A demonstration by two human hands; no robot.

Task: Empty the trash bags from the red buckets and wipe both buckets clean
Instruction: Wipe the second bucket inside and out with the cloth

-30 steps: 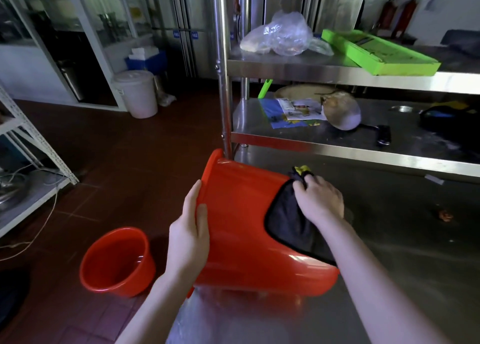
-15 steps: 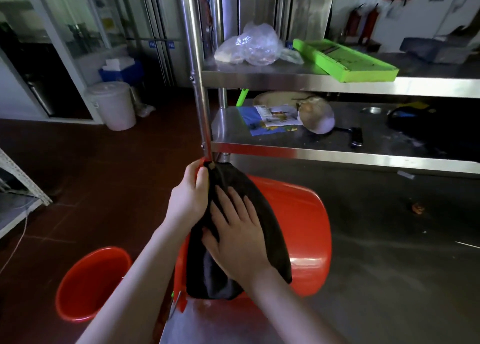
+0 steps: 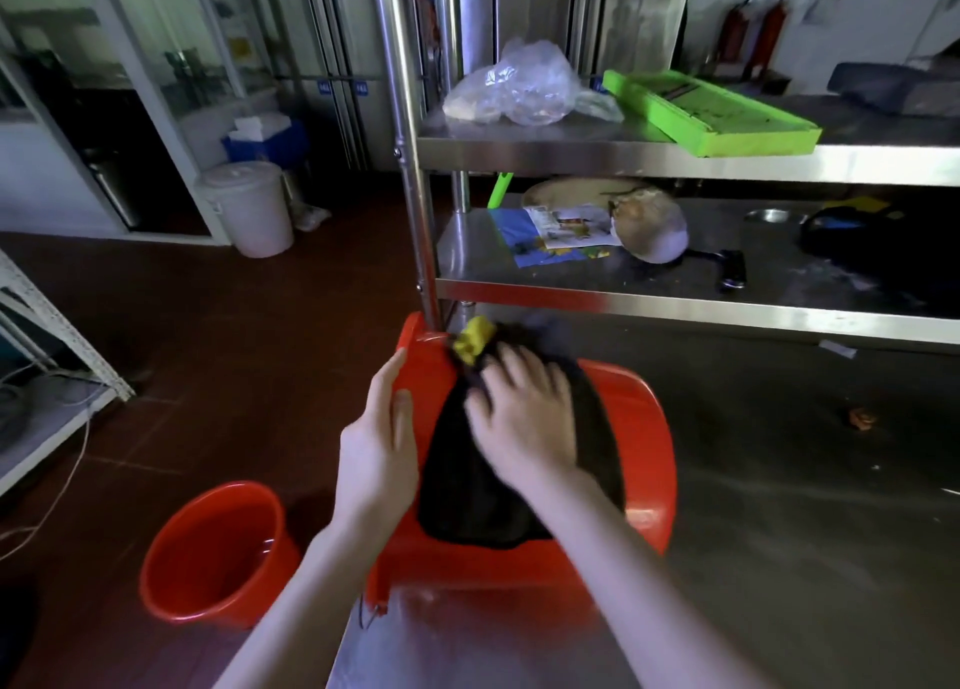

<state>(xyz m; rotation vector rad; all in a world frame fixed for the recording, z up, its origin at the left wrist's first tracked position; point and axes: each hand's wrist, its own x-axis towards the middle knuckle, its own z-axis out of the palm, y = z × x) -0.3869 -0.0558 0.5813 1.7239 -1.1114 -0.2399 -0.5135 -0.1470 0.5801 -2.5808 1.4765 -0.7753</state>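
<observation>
Now your left hand (image 3: 382, 449) is off far rim, flat on left wall of red bucket (image 3: 644, 428), fingers straight, together. Your right hand (image 3: 519, 418), fingers spread, blurred, pushes dark cloth (image 3: 467, 501) farther along wall. Bucket lies sideways on steel table (image 3: 779, 532). Likely mid-wipe; second bucket (image 3: 171, 600) waits on floor, near left.

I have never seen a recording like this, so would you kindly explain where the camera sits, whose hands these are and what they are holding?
There is no machine: a person wears one wide-angle camera on the head, looking down at their bare hands. A red plastic bucket lies on its side on the stainless steel table. The left hand steadies its side with straight fingers; the right hand presses a black cloth with a yellow corner flat against it. A second red bucket stands upright on the brown floor.
</observation>
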